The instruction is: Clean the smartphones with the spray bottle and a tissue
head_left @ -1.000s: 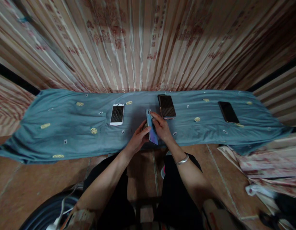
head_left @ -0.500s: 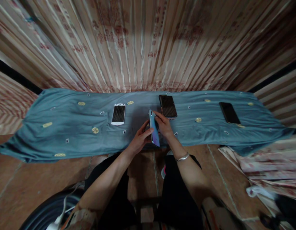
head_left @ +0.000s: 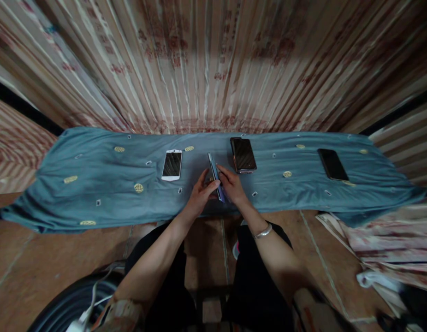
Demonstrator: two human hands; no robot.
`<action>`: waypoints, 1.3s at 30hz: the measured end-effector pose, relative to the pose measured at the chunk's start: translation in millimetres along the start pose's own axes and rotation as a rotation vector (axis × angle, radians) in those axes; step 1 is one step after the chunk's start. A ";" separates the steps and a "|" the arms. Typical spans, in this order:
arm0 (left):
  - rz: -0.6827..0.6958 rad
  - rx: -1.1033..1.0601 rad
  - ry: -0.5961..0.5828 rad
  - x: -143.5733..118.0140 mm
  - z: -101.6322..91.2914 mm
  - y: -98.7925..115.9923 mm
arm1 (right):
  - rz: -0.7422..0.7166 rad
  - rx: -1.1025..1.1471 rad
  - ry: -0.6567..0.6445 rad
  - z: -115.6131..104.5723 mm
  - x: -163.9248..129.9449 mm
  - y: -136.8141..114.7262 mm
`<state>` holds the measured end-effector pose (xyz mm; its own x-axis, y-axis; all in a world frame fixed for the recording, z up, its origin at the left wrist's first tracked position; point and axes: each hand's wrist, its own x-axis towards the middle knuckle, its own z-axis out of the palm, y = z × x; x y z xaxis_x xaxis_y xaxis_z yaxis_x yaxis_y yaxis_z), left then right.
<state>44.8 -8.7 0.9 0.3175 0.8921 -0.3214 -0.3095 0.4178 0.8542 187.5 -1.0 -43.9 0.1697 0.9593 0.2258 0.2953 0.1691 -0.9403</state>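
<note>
We hold the blue phone point(head_left: 215, 179) on edge, tilted, between left hand point(head_left: 200, 197) and right hand point(head_left: 232, 186), both closed on it, above the teal cloth point(head_left: 103, 193). Risk: thin edge grip could slip. White phone point(head_left: 172, 164) left; dark phone point(head_left: 243, 155) just right, crowding.

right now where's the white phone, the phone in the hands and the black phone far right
white phone point(head_left: 172, 164), head view, middle of its dark screen
held phone point(head_left: 213, 173), head view, upper part of its edge, above the fingers
black phone point(head_left: 332, 164), head view, centre of its screen
</note>
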 end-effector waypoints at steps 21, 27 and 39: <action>0.122 -0.014 0.152 19.8 -8.4 5.3 | 0.005 0.085 -0.082 3.5 -25.8 -41.8; 0.148 0.024 0.198 21.6 -6.7 6.9 | 0.006 0.050 -0.074 2.1 -24.3 -38.1; 0.085 -0.228 0.269 22.5 -16.7 23.1 | 0.276 0.517 0.121 -4.8 -16.1 -23.6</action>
<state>29.9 23.9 6.5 0.0441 0.9261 -0.3747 -0.5262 0.3404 0.7793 182.3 -21.4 -24.1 0.2898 0.9560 -0.0451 -0.2651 0.0349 -0.9636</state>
